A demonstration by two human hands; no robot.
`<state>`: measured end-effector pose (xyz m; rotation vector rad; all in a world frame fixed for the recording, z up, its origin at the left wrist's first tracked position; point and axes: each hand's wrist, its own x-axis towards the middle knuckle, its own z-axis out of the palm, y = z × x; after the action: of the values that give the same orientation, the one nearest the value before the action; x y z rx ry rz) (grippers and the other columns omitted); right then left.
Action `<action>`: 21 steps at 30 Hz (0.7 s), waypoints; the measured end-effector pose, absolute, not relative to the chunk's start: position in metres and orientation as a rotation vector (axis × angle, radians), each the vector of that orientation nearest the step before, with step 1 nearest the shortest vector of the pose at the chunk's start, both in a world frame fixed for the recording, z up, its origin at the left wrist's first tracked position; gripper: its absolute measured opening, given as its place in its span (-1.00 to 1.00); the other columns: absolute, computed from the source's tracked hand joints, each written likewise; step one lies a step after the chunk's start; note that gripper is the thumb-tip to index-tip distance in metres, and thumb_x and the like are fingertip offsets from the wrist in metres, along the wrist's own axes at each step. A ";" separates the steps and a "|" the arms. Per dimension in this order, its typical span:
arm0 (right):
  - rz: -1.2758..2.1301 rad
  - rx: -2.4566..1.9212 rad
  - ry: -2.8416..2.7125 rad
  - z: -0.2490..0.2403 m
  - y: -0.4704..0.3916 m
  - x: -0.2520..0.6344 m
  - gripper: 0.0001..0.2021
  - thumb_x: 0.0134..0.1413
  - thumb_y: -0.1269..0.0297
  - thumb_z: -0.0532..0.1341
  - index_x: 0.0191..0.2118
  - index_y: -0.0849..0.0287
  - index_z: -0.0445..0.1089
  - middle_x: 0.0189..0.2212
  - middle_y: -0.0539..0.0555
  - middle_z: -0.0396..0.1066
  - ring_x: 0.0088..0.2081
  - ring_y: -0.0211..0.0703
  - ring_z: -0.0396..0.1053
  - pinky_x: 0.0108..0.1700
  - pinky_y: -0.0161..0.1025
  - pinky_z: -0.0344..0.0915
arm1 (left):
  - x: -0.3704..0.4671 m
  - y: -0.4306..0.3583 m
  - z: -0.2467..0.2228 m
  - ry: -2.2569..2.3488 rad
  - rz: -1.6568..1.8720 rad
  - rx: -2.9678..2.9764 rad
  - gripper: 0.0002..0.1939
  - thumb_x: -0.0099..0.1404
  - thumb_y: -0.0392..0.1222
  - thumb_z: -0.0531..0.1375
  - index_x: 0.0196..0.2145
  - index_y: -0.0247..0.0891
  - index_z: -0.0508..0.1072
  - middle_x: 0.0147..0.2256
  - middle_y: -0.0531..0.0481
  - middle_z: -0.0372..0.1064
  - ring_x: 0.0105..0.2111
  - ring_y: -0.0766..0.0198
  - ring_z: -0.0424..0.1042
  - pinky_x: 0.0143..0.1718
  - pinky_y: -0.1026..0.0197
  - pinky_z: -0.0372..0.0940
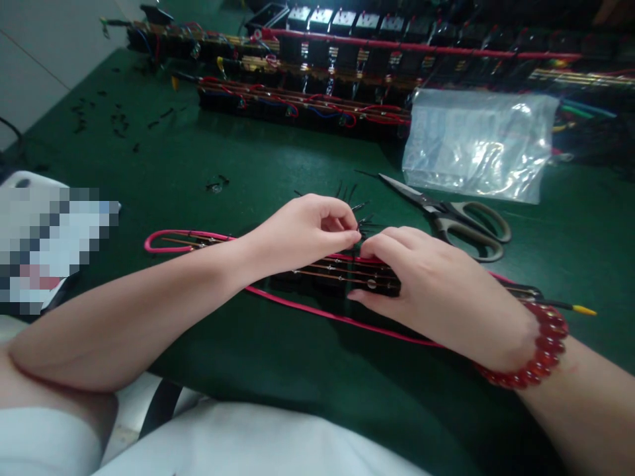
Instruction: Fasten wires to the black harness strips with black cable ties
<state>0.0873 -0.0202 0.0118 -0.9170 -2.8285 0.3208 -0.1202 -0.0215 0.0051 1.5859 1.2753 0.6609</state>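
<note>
A long black strip assembly (337,270) with copper wires lies across the green table, and a pink-red cable (307,309) loops along it. Over its middle, my left hand (312,228) has thumb and index finger pinched together beside several thin black ties (364,221); what is between the fingertips is too small to make out. My right hand (421,284) grips the strip from the right, thumb on the near side and fingers on the far side. A red bead bracelet (550,334) circles the right wrist.
Scissors (446,215) lie behind my right hand, with a clear plastic bag (479,145) beyond them. More wired black assemblies (307,99) span the back. Black scraps (119,119) dot the green table (163,158). A partly blurred white object (30,231) sits at the left.
</note>
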 end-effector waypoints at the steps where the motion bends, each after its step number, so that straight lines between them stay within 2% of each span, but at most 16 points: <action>1: 0.306 -0.909 -2.831 0.011 -0.020 0.088 -0.72 0.00 0.18 0.45 -0.24 0.13 0.39 -0.31 0.11 0.48 -0.29 0.05 0.45 -0.34 -0.09 0.35 | -0.120 -0.021 0.005 1.279 0.658 1.590 -0.91 0.25 -0.24 0.24 -0.40 -0.27 0.53 -0.48 0.08 0.47 -0.45 0.36 0.42 -0.44 0.31 0.23; 8: 0.160 -0.733 -2.800 0.003 -0.021 0.086 -0.77 0.16 0.20 0.37 -0.18 0.24 0.44 -0.24 0.22 0.54 -0.24 0.08 0.47 -0.20 -0.02 0.43 | -0.123 -0.020 0.008 1.363 0.632 1.660 -0.92 0.25 -0.24 0.24 -0.37 -0.28 0.53 -0.49 0.09 0.45 -0.47 0.37 0.37 -0.45 0.31 0.20; 15: 0.320 -0.653 -2.729 -0.007 -0.013 0.088 -0.74 0.24 0.13 0.30 -0.10 0.21 0.44 -0.17 0.24 0.52 -0.15 0.07 0.46 -0.11 -0.04 0.46 | -0.126 -0.018 0.005 1.351 0.587 1.745 -0.95 0.21 -0.31 0.22 -0.37 -0.27 0.50 -0.48 0.12 0.44 -0.47 0.40 0.38 -0.43 0.34 0.22; 21: 0.434 -0.745 -2.701 -0.008 -0.013 0.087 -0.72 0.15 0.14 0.37 -0.10 0.18 0.43 -0.16 0.21 0.51 -0.12 0.10 0.49 -0.09 -0.02 0.48 | -0.125 -0.020 0.007 1.351 0.605 1.760 -0.94 0.22 -0.34 0.21 -0.37 -0.26 0.48 -0.47 0.12 0.45 -0.46 0.39 0.40 -0.40 0.33 0.24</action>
<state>0.0868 -0.0129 -0.0078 -0.7449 -2.7014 0.4339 -0.1250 -0.0199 0.0072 1.7601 1.3513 0.6052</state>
